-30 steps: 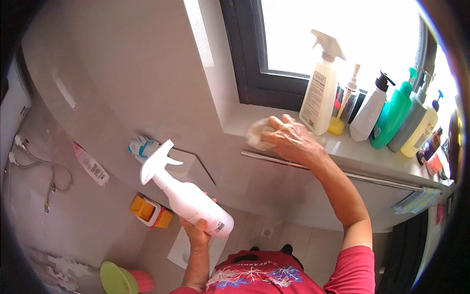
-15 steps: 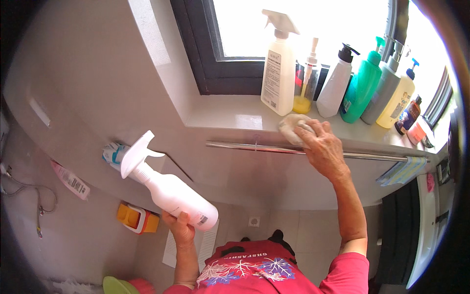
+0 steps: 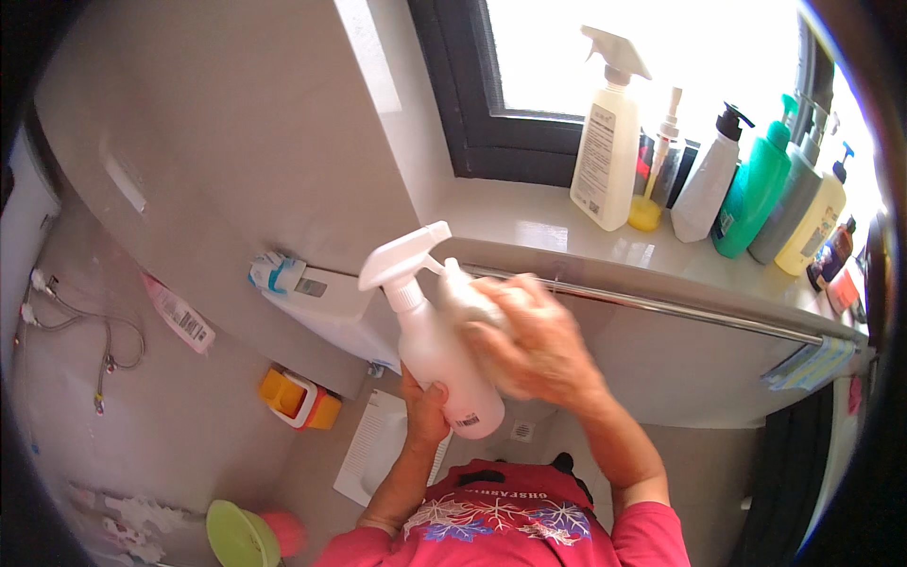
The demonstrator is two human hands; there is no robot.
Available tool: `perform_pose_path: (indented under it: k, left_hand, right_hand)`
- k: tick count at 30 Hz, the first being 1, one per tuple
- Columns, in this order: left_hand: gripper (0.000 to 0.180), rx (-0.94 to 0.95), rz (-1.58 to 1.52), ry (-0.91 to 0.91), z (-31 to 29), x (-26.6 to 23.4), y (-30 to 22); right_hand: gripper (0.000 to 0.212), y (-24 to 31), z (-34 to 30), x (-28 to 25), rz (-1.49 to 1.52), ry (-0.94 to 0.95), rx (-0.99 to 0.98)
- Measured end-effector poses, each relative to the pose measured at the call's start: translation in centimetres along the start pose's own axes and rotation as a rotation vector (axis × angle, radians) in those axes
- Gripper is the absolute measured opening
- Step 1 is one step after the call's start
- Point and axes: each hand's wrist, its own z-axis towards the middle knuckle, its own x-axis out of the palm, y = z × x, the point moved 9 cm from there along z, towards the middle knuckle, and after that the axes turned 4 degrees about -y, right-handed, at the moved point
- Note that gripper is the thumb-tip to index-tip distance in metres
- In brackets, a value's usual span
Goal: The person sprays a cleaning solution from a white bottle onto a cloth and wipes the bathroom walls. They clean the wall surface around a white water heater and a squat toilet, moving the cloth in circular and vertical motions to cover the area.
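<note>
The left hand (image 3: 426,414) grasps the lower body of the pink spray bottle (image 3: 444,369), held tilted, trigger head up, off the left front corner of the windowsill (image 3: 505,225). A pale cloth (image 3: 467,300), blurred, is bunched in the right hand (image 3: 540,342) beside the bottle; contact cannot be confirmed. A cream spray bottle (image 3: 606,161) stands behind the windowsill's front edge, left of a green pump bottle (image 3: 754,197).

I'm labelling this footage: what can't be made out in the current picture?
Head view:
Left hand: fingers, largely behind the pale pink plastic spray bottle.
Off-white bunched cloth: shape, blurred and partly covered by the right hand.
Blurred red item: partly behind the round lime-green basin.
</note>
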Motion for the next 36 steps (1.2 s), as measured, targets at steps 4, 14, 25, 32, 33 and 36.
perform_pose_path:
  k: [4,14,25,32,33,36]
  left_hand:
    - [0.079,-0.025,-0.013,0.005,0.0,1.2,-0.6]
    - [0.089,-0.068,-0.021,0.177,-0.6,2.1,0.1]
    - [0.082,-0.032,-0.040,0.172,1.2,1.7,-1.2]
    - [0.082,0.166,0.087,0.092,1.1,3.4,-3.9]
    - [0.081,0.222,0.079,0.076,1.3,3.0,-4.6]
    - [0.080,0.269,-0.001,0.000,2.1,1.4,-5.1]
  right_hand:
    - [0.044,-0.7,-0.1,3.5,0.168,0.106,0.057]
    - [0.036,-7.3,-8.0,6.4,0.675,0.311,0.498]
    - [0.036,-5.3,-12.6,6.8,0.481,0.094,0.397]
    - [0.038,-4.5,-9.5,5.0,0.482,-0.061,0.288]
    - [0.038,-4.7,-9.5,5.3,0.517,-0.097,0.304]
    - [0.040,-5.6,-10.5,7.6,0.814,-0.066,0.546]
